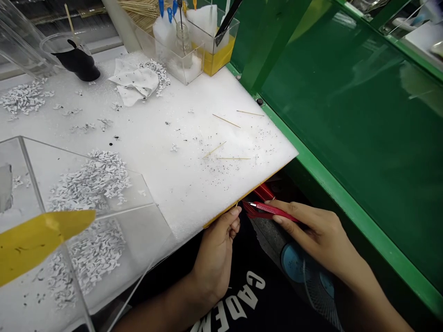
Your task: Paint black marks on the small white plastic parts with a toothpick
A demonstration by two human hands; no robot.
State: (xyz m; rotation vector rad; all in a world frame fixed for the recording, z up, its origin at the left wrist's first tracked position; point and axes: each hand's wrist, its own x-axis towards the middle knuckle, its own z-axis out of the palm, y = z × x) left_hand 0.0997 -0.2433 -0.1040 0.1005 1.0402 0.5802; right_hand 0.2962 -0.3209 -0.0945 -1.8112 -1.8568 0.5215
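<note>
My left hand (219, 246) is closed at the table's front edge, thumb and fingers pinching a thin wooden stick (237, 203) whose end pokes up above them. Just to its right, my right hand (311, 230) grips a slim red pen-shaped tool with a metal tip (273, 210). That tip points left and lies close to the stick; whether they touch I cannot tell. On the white foam sheet (194, 184) beyond my hands lie several thin sticks (226, 121) and a scatter of dark specks.
Small white pieces lie in piles (93, 180), partly under a clear acrylic cover (138, 210) with yellow tape (44, 240). At the back stand a cup with black material (76, 60), a crumpled tissue (134, 83) and clear trays (187, 69). A green panel (346, 92) borders the right.
</note>
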